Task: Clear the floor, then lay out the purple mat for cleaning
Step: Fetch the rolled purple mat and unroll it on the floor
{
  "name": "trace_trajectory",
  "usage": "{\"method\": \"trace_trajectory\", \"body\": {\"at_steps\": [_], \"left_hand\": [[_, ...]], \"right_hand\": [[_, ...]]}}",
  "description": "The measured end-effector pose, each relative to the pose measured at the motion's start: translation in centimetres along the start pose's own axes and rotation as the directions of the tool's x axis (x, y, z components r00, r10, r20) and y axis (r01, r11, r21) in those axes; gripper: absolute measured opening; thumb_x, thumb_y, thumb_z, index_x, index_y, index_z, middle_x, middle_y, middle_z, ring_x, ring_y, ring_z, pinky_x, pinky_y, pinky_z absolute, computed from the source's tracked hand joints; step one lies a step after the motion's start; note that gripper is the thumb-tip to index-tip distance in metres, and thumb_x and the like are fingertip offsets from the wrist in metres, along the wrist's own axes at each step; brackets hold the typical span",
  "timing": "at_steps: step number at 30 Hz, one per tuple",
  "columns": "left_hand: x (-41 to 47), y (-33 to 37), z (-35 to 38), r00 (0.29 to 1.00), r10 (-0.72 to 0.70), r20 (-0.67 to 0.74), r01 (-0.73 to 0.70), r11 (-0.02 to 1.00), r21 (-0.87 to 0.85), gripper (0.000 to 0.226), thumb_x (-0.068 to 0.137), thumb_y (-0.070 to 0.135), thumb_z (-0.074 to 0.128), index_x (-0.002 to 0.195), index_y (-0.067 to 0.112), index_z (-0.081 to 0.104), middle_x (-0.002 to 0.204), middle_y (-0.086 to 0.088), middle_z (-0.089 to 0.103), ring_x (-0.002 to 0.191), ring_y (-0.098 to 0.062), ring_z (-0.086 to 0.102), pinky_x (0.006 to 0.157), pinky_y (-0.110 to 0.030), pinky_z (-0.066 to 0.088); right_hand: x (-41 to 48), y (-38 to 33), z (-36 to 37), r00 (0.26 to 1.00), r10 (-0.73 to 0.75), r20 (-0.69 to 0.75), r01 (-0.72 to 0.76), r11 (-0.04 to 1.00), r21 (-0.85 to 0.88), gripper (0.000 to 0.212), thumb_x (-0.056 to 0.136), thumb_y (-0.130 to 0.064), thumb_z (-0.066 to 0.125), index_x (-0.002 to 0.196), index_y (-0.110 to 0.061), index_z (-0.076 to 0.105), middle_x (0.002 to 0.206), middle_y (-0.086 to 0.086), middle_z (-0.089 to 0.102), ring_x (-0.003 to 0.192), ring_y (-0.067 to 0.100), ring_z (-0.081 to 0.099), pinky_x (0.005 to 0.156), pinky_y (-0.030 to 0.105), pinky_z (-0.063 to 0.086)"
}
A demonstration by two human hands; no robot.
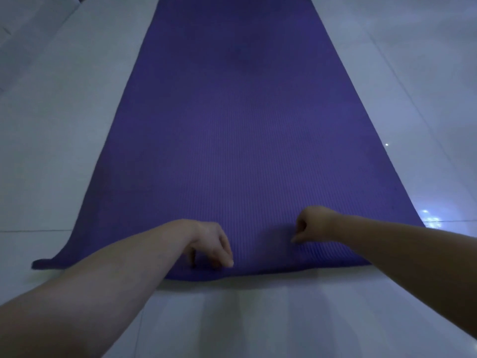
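the tiled floor [51, 151] carries the purple mat [237, 125], unrolled with its long axis running straight away from us; its near left corner [41, 263] curls up. our left hand [209, 244], nearer that edge, presses bent fingers on the near end; our right hand [312, 223] curls loosely, whether pinching we cannot tell.

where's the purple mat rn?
Head view: the purple mat lies unrolled on the pale tiled floor, running away up the centre of frame. Its near edge is under the left hand and right hand.
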State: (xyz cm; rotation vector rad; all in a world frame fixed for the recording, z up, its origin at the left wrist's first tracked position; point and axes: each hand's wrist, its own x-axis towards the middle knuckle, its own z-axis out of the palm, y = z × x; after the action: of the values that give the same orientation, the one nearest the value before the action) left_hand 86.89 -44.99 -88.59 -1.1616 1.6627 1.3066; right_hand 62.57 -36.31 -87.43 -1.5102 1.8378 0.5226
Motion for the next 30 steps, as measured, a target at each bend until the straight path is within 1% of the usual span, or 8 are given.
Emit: {"method": "trace_trajectory", "body": {"at_steps": [3, 5, 7, 12, 16, 18, 24, 30], "left_hand": [[-0.2, -0.7, -1.8, 0.923, -0.043, -0.382, 0.174, 0.933, 0.316, 0.085, 0.057, 0.047, 0.087, 0.127, 0.014, 0.053, 0.124, -0.01, 0.057, 0.114, -0.027, 0.055, 0.096, -0.04, 0.048], [-0.3, -1.3, -2.2, 0.901, -0.168, -0.4, 0.327, 0.869, 0.372, 0.141, 0.046, 0.063, 0.085, 0.152, 0.015, 0.006, 0.155, -0.019, 0.018, 0.141, -0.04, 0.025, 0.114, -0.047, 0.029], [0.1, -1.6, -2.0, 0.902, -0.304, -0.307, 0.392, 0.874, 0.287, 0.162, 0.039, 0.071, 0.082, 0.146, 0.022, -0.03, 0.158, -0.018, -0.02, 0.146, -0.045, -0.001, 0.116, -0.056, 0.019], [1.3, -1.2, -0.4, 0.903, -0.276, -0.329, 0.39, 0.847, 0.361, 0.162, 0.043, 0.07, 0.081, 0.14, 0.02, -0.038, 0.152, -0.016, -0.035, 0.141, -0.05, -0.017, 0.114, -0.063, 0.015], [4.7, -2.7, 1.1, 0.914, -0.203, -0.351, 0.363, 0.796, 0.484, 0.18, -0.001, 0.084, 0.059, 0.128, 0.016, -0.047, 0.15, -0.011, -0.042, 0.137, -0.049, -0.031, 0.104, -0.076, 0.015], [5.8, -2.7, 1.5, 0.909, -0.21, -0.361, 0.38, 0.776, 0.504, 0.181, -0.006, 0.081, 0.056, 0.125, 0.014, -0.048, 0.149, -0.012, -0.043, 0.135, -0.051, -0.032, 0.101, -0.078, 0.015], [3.2, 0.9, 0.7, 0.873, -0.266, -0.41, 0.457, 0.742, 0.491, 0.163, 0.036, 0.06, 0.089, 0.147, 0.019, -0.023, 0.153, -0.018, -0.022, 0.14, -0.054, -0.005, 0.097, -0.078, 0.027], [1.6, 2.4, -1.7, 0.837, -0.185, -0.515, 0.404, 0.843, 0.355, 0.107, 0.057, 0.051, 0.085, 0.136, 0.014, 0.023, 0.137, -0.01, 0.028, 0.131, -0.035, 0.031, 0.095, -0.065, 0.041]], "right_hand": [[0.7, -0.3, 0.9, 0.974, 0.053, -0.222, -0.046, 0.998, 0.038, 0.089, 0.064, -0.064, 0.072, 0.137, -0.022, 0.041, 0.14, 0.005, 0.04, 0.13, 0.027, 0.039, 0.1, 0.043, 0.042], [0.7, -1.0, 1.4, 0.989, 0.089, -0.12, -0.078, 0.993, 0.09, 0.123, 0.054, -0.073, 0.072, 0.15, -0.024, 0.013, 0.158, 0.005, 0.007, 0.145, 0.032, 0.012, 0.108, 0.058, 0.03], [0.8, -1.7, 2.1, 0.996, 0.083, -0.025, -0.082, 0.995, 0.06, 0.138, 0.05, -0.077, 0.071, 0.151, -0.028, -0.01, 0.158, 0.003, -0.022, 0.146, 0.035, -0.013, 0.11, 0.067, 0.013], [1.9, -2.1, 3.2, 0.999, 0.015, -0.033, -0.018, 0.994, -0.106, 0.141, 0.052, -0.08, 0.066, 0.15, -0.025, -0.018, 0.157, 0.004, -0.027, 0.145, 0.034, -0.019, 0.111, 0.068, 0.005], [2.1, -2.7, 5.2, 0.997, -0.04, -0.066, 0.024, 0.976, -0.215, 0.137, 0.058, -0.079, 0.063, 0.148, -0.022, -0.023, 0.155, 0.009, -0.03, 0.143, 0.04, -0.023, 0.111, 0.068, 0.002], [2.6, -2.8, 5.4, 0.997, -0.034, -0.067, 0.017, 0.973, -0.229, 0.14, 0.057, -0.078, 0.065, 0.147, -0.021, -0.025, 0.154, 0.01, -0.032, 0.141, 0.041, -0.026, 0.11, 0.069, 0.0], [4.0, -2.6, 3.7, 0.998, -0.038, -0.042, 0.031, 0.988, -0.153, 0.147, 0.045, -0.082, 0.067, 0.146, -0.03, -0.026, 0.153, 0.006, -0.036, 0.14, 0.036, -0.031, 0.109, 0.071, -0.006], [2.7, -4.7, 1.3, 0.987, 0.048, -0.151, -0.035, 0.996, 0.087, 0.085, 0.088, -0.065, 0.038, 0.153, -0.023, 0.001, 0.161, 0.003, -0.013, 0.147, 0.026, -0.015, 0.113, 0.064, -0.001]]}}
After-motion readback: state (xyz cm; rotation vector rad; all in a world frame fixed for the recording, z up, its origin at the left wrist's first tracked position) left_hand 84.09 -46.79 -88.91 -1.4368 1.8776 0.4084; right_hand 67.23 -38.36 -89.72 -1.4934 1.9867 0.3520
